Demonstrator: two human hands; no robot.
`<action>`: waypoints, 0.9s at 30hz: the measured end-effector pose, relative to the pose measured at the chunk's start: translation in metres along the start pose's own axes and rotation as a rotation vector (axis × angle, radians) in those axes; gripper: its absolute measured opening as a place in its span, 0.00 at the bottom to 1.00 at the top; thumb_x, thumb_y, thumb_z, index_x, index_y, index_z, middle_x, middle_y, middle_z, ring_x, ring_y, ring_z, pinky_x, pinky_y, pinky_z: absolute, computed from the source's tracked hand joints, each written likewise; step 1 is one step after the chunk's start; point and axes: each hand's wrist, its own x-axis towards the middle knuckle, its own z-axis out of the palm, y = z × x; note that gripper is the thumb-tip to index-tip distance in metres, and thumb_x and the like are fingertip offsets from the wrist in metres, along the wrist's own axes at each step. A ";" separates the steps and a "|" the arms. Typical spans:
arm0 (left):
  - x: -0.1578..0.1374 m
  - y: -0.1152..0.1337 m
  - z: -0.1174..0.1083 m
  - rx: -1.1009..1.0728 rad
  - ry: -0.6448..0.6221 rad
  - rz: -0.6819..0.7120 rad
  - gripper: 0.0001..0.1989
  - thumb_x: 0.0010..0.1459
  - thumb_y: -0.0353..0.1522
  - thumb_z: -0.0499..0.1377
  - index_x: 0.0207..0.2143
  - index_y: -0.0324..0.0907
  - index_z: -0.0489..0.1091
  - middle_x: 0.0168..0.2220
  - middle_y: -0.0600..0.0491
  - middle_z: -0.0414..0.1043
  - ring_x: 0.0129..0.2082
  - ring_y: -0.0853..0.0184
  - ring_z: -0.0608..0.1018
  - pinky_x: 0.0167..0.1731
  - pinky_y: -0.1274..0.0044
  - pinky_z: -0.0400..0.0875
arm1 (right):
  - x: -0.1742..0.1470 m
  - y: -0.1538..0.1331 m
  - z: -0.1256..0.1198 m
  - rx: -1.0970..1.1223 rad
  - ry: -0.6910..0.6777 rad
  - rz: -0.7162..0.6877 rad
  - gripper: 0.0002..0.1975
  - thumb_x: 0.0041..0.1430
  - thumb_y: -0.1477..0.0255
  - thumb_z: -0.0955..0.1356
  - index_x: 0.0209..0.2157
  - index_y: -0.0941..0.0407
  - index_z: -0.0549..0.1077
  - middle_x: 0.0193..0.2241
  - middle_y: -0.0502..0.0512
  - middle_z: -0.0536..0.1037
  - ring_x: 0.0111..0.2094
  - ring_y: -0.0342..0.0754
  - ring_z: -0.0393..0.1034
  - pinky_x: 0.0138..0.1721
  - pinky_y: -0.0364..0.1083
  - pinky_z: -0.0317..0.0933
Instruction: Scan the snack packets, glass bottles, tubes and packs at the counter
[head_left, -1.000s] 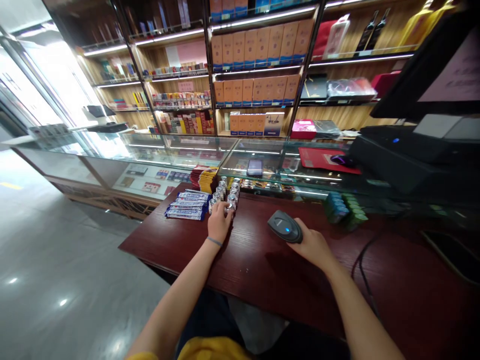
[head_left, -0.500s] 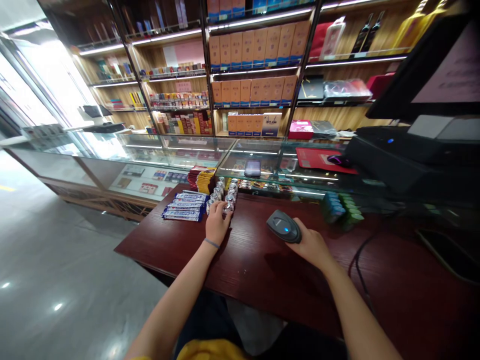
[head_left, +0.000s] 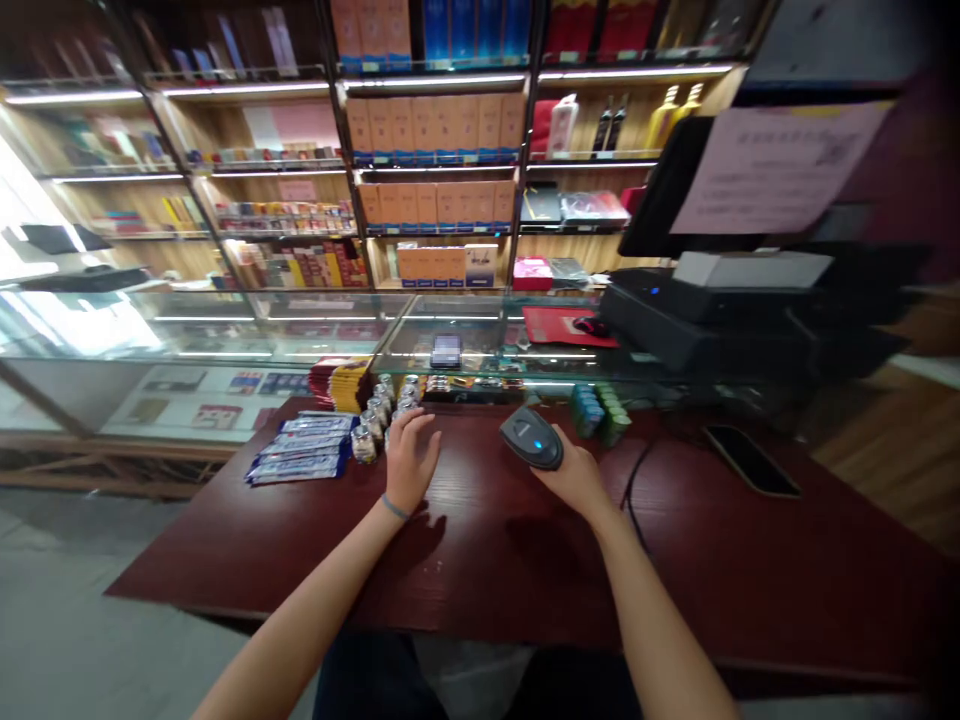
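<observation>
Reddish counter (head_left: 480,545); pink notice (head_left: 776,175) too blurred to read; right hand (head_left: 576,480) grips scanner (head_left: 529,438); left hand (head_left: 410,462) spread.

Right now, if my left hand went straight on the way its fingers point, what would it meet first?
Most likely the silver-topped cans in the right-hand row, beyond your left hand, which partly hides them, so the gap is hard to judge.

1. Before you spreads a dark red-brown table (head_left: 480,560) with a glossy top.
2. At your left lie overlapping blue-and-white packets (head_left: 304,447); behind them are red and yellow packets (head_left: 341,385).
3. Beside these, you have 2 rows of silver-topped containers (head_left: 365,443).
4. Rightward, you have blue packs (head_left: 586,410), green packs (head_left: 615,418), a black cable (head_left: 630,497) and a dark phone (head_left: 750,460).
</observation>
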 end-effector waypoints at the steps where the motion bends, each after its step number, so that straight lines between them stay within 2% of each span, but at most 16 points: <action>1: 0.005 0.004 0.011 -0.039 -0.027 0.019 0.14 0.63 0.31 0.59 0.51 0.43 0.68 0.51 0.45 0.69 0.54 0.59 0.72 0.57 0.62 0.68 | 0.001 0.003 -0.003 0.011 0.037 0.034 0.28 0.50 0.64 0.69 0.53 0.54 0.68 0.35 0.58 0.83 0.41 0.62 0.79 0.36 0.48 0.67; 4: 0.015 0.017 0.054 -0.175 -0.084 0.007 0.17 0.63 0.31 0.59 0.54 0.44 0.66 0.51 0.45 0.68 0.55 0.60 0.71 0.54 0.63 0.71 | 0.004 0.015 -0.016 0.063 0.148 0.129 0.25 0.51 0.64 0.69 0.52 0.53 0.69 0.34 0.57 0.83 0.40 0.60 0.79 0.36 0.48 0.69; 7: 0.018 0.034 0.104 -0.319 -0.141 -0.064 0.19 0.63 0.31 0.59 0.56 0.45 0.65 0.52 0.45 0.66 0.54 0.60 0.71 0.50 0.66 0.74 | 0.006 0.030 -0.030 0.119 0.287 0.195 0.25 0.51 0.64 0.69 0.52 0.52 0.69 0.34 0.57 0.82 0.40 0.58 0.79 0.37 0.49 0.70; 12: 0.009 0.071 0.182 -0.505 -0.315 -0.148 0.24 0.61 0.28 0.59 0.59 0.47 0.63 0.54 0.45 0.64 0.52 0.62 0.72 0.50 0.67 0.73 | 0.001 0.052 -0.054 0.248 0.472 0.301 0.23 0.52 0.61 0.70 0.49 0.54 0.71 0.33 0.56 0.82 0.36 0.57 0.78 0.32 0.49 0.69; 16: -0.002 0.096 0.231 -0.580 -0.393 -0.208 0.26 0.59 0.26 0.60 0.59 0.48 0.64 0.53 0.46 0.62 0.51 0.62 0.72 0.50 0.67 0.73 | -0.004 0.062 -0.070 0.378 0.565 0.377 0.21 0.51 0.60 0.71 0.45 0.56 0.72 0.27 0.55 0.81 0.28 0.54 0.76 0.25 0.46 0.66; 20: -0.013 0.106 0.266 -0.578 -0.436 -0.237 0.26 0.58 0.25 0.60 0.59 0.47 0.65 0.52 0.46 0.62 0.50 0.61 0.72 0.53 0.65 0.71 | -0.007 0.067 -0.079 0.513 0.633 0.461 0.17 0.49 0.62 0.71 0.39 0.56 0.72 0.22 0.51 0.77 0.18 0.48 0.69 0.18 0.44 0.61; 24: -0.018 0.105 0.284 -0.514 -0.427 -0.204 0.28 0.57 0.25 0.61 0.60 0.48 0.66 0.51 0.47 0.61 0.53 0.60 0.70 0.58 0.64 0.67 | -0.009 0.070 -0.079 0.583 0.665 0.475 0.15 0.49 0.61 0.72 0.36 0.55 0.70 0.22 0.50 0.76 0.19 0.46 0.68 0.16 0.42 0.59; 27: -0.018 0.103 0.289 -0.474 -0.420 -0.170 0.26 0.57 0.24 0.60 0.58 0.48 0.68 0.50 0.47 0.62 0.51 0.61 0.71 0.55 0.66 0.68 | -0.009 0.070 -0.078 0.579 0.656 0.487 0.17 0.49 0.61 0.72 0.38 0.55 0.71 0.23 0.51 0.77 0.20 0.47 0.69 0.17 0.42 0.60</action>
